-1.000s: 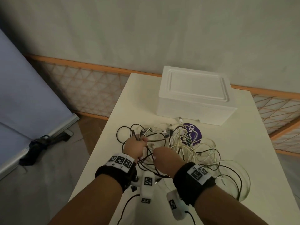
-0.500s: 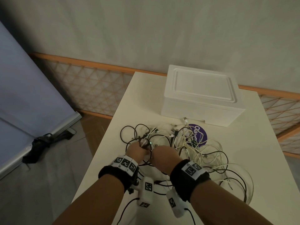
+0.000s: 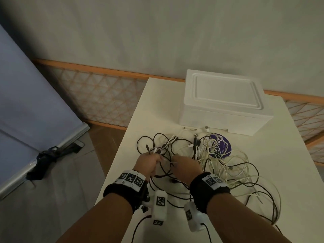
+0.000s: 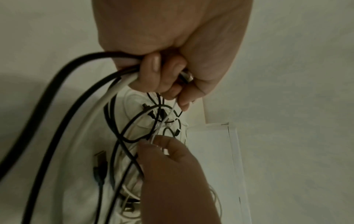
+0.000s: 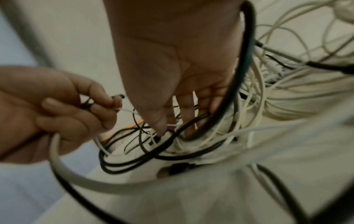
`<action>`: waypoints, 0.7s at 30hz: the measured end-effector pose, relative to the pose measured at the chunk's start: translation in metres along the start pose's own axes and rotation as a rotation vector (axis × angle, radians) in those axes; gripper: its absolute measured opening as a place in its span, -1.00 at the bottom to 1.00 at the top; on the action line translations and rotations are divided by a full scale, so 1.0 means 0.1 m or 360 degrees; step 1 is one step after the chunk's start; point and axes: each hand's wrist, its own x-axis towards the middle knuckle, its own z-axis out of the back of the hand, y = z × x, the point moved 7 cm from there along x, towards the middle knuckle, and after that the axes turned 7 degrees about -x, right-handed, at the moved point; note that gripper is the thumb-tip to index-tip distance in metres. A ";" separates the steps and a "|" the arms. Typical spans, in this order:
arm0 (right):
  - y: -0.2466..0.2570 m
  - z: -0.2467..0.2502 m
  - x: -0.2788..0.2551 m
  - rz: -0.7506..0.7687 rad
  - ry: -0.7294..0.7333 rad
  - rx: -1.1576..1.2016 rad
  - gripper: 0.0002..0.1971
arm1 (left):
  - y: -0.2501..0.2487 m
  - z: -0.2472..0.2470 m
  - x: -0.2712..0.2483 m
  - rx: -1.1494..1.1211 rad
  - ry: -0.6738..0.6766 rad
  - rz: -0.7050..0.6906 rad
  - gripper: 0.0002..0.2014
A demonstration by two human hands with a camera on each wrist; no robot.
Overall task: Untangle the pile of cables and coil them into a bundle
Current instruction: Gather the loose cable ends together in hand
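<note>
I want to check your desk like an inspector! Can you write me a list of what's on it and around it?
Surface: white table, mostly covered near the front.
Job's things: tangled pile of black and white cables, not yet coiled.
Clutter: white box at the back; purple sticker under the cables.
Hands: left hand grips several cables; right hand pinches a thin white cable.
Cables: see job's things.
Surroundings: grey wall, orange lattice fence, blue board on the floor.

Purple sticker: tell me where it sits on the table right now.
In the head view the purple sticker lies on the table just in front of the white foam box, partly covered by the far right side of the cable pile.
</note>
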 end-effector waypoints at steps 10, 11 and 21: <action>-0.24 0.52 -0.22 0.0000 -0.0418 0.0567 -0.86 | -0.32 -0.07 -0.09 -0.0144 0.0226 -0.0308 -0.92; -0.29 0.61 -0.24 0.0004 -0.0473 0.0635 -0.86 | -0.31 -0.04 -0.08 -0.0112 0.0209 -0.0318 -0.92; -0.44 1.55 -0.65 0.0067 -0.1062 0.1115 -0.86 | -0.48 -0.30 -0.20 0.0506 0.0279 -0.0792 -0.93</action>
